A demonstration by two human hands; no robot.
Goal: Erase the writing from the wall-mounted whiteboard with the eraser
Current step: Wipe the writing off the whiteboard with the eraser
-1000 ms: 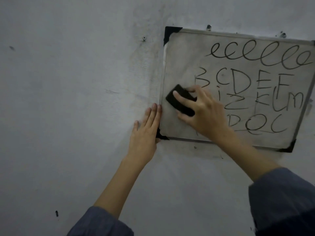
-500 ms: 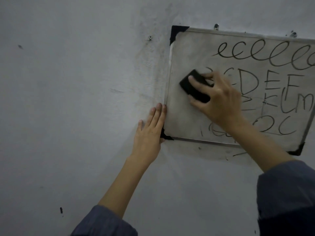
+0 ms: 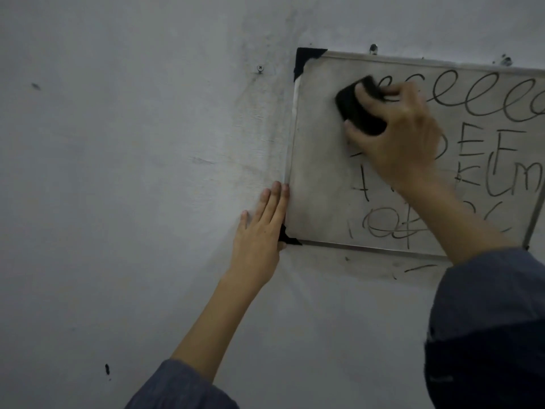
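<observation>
A smudged whiteboard [image 3: 321, 178] with a metal frame and black corner pieces hangs on the wall at the upper right. Black writing [image 3: 483, 95] covers its right part: a row of loops on top, letters below. My right hand [image 3: 398, 137] grips a black eraser [image 3: 354, 109] and presses it on the board's upper left, at the start of the loop row. My left hand [image 3: 259, 231] lies flat on the wall, fingers straight, against the board's lower left corner.
The grey wall [image 3: 132, 172] around the board is bare and scuffed. A screw [image 3: 260, 68] sticks out left of the board's top corner. Marker streaks [image 3: 418, 267] stain the wall under the board's bottom edge.
My right hand has carried the eraser up the board's left side, from the middle rows to the loop row. The leftmost letters are wiped away. My left hand has stayed put.
</observation>
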